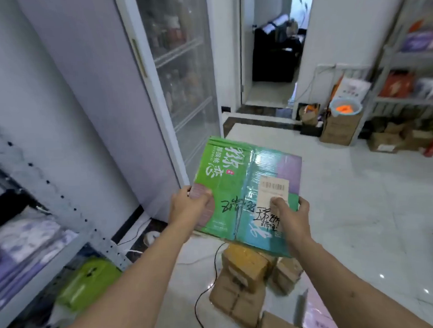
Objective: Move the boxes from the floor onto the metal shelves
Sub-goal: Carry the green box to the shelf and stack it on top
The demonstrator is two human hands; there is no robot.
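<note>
left hand [191,204]: i see it gripping the near left edge of the green box, thumb curled over the top face, the other fingers hidden underneath.
right hand [290,211]: it grips the near right corner of the same box, thumb pressed on top just below the white label, fingers wrapped round the side.
green box [246,187]: held in the air between both my hands, above the floor, top face tilted toward me; it carries white printed characters, black handwriting along the near edge and clear tape down the middle seam.
white label [273,190]: stuck on the right half of the box top, with a barcode, touching my right thumb.
brown boxes [243,279]: a small heap on the floor directly below the held box, taped, one lying across the others.
black cable [206,293]: runs across the floor just left of that heap.
floor [361,207]: pale glossy tiles.
metal shelves [63,212]: at my left, a perforated upright and a shelf edge, with purple packs on the shelf and a bright green pack [88,283] on the level below.
glass-door cabinet [179,73]: stands behind the held box, its contents too blurred to tell.
far shelves [409,63]: at the right edge of the room, with cartons on the floor at their foot.
</note>
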